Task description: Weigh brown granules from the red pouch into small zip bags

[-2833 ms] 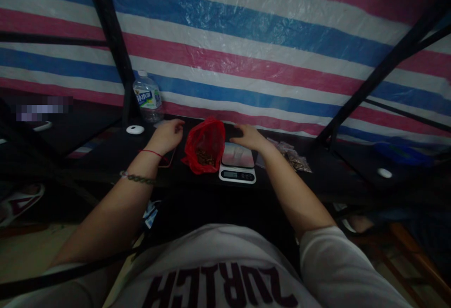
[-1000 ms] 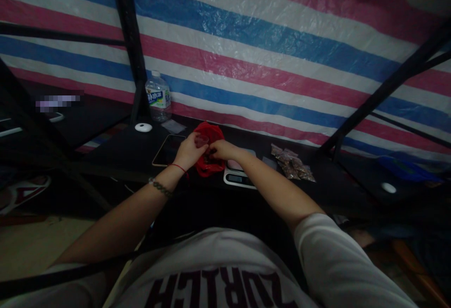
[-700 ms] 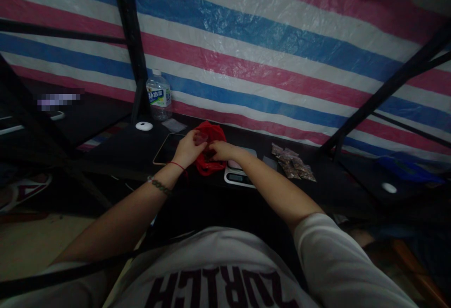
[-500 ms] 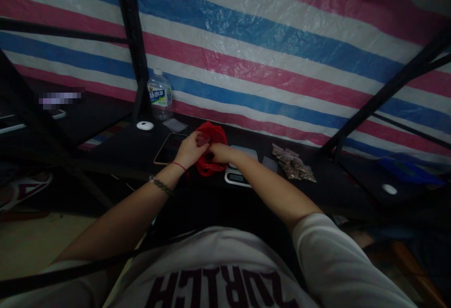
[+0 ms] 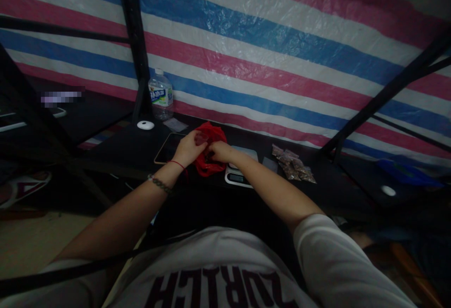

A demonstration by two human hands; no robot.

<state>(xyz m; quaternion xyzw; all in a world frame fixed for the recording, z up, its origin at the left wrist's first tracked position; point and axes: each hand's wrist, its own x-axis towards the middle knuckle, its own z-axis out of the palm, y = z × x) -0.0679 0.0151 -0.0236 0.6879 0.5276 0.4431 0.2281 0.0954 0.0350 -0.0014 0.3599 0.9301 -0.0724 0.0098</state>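
Where the black bench (image 5: 114,152) meets the striped sheet (image 5: 253,35): a clear bottle (image 5: 161,98) stands upright at far left, just beside a dark post (image 5: 136,40), with a flat packet (image 5: 175,125) near its foot and a white puck (image 5: 145,125) to its left.
Phone: a dark phone (image 5: 165,150) lies flat left of the hands, its right part covered by the left hand (image 5: 191,149).
Scale: the white scale (image 5: 237,177) sits to the right, partly hidden because the right forearm (image 5: 271,178) crosses over it.
Small bags: several filled bags (image 5: 294,164) lie piled farther right, with a thin clear sleeve (image 5: 269,163) between them and the scale.
Left fingers: curled fairly narrow around a small clear cup (image 5: 201,138), whose outline is faint against the red behind it.
Right fingers: on the right hand (image 5: 220,151) they are bent and dip into the mouth of the red bag (image 5: 207,168); their tips are hidden, so whether they grip anything cannot be told.
Red bag: upright between phone and scale, mouth open, right at both hands' fingers; its far edge rises behind them, its near side shows below.
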